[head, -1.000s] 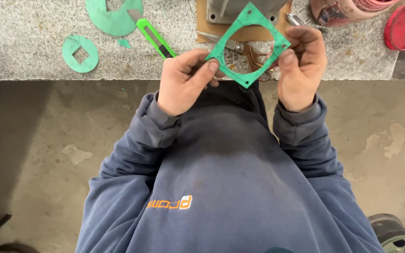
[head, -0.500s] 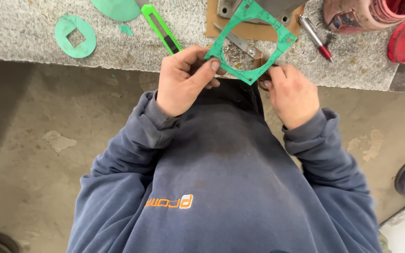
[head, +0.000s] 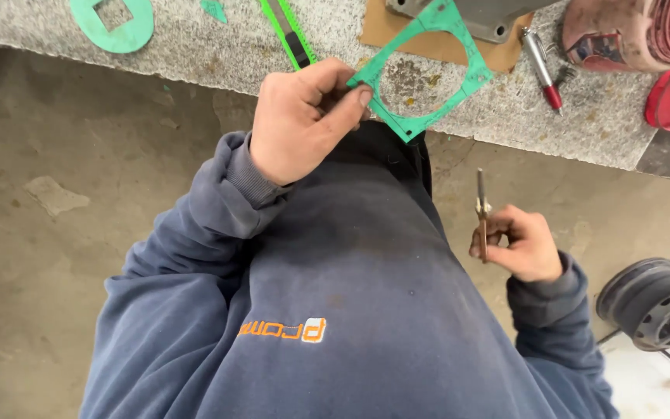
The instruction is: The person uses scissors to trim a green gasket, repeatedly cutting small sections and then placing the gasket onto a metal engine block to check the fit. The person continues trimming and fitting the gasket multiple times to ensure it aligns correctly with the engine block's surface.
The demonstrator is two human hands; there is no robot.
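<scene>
Nearest, the right hand hangs low beside the navy sweatshirt, fingers curled shut around a pair of slim metal scissors whose blades point up. Higher up, the left hand pinches one corner of the thin green square gasket with a round cut-out between thumb and forefinger, holding it just over the edge of the speckled grey stone worktop. For clean trimming, I judge the gasket should be kept flat and gripped close to the cut line, so the thin sheet does not flex. Beyond lie a green utility knife, a brown cardboard sheet, a red-tipped pen and a green gasket ring.
</scene>
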